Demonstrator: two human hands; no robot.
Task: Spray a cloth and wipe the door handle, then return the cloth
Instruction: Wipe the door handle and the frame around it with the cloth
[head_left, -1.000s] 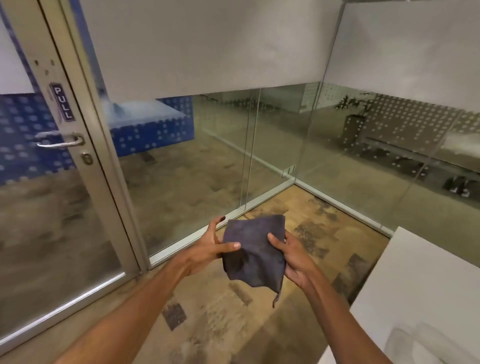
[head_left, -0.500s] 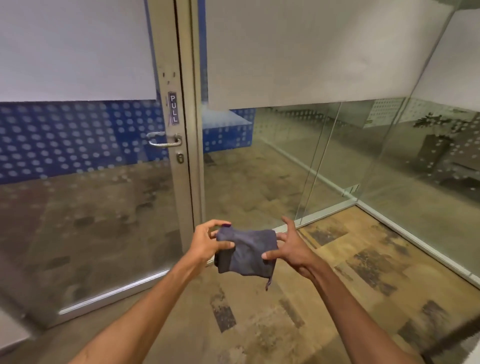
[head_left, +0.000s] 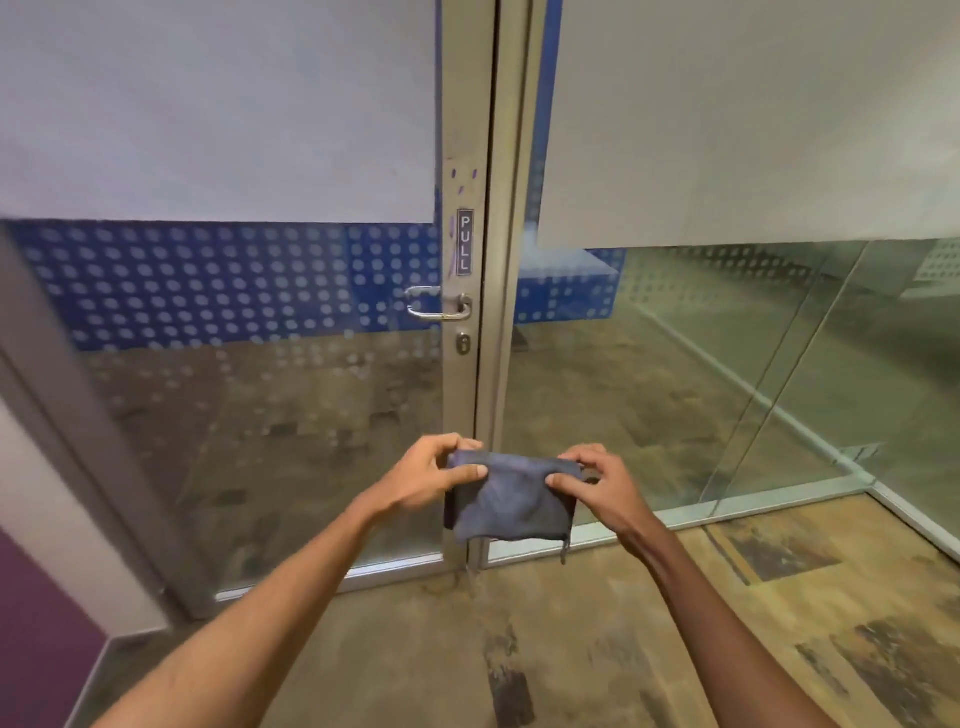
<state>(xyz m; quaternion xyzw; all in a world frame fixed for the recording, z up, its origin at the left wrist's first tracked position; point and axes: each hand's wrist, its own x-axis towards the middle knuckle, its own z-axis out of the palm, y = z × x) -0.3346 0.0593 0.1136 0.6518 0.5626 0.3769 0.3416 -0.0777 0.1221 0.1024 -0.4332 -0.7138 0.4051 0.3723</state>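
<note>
Approach to the wipe: left hand (head_left: 426, 480) and right hand (head_left: 597, 488) each pinch a top corner of the folded grey cloth (head_left: 506, 501) — grip closed on fabric — well below the door handle (head_left: 439, 304). Next, probably: lift the cloth onto the lever.

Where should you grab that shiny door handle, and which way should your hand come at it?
Judging by its shape, grip the horizontal bar of the door handle, out near its free left end. It is a lever hinged at the right, by the frame, under the PULL sign. Come straight from the front, fingers wrapping over the top.
</note>
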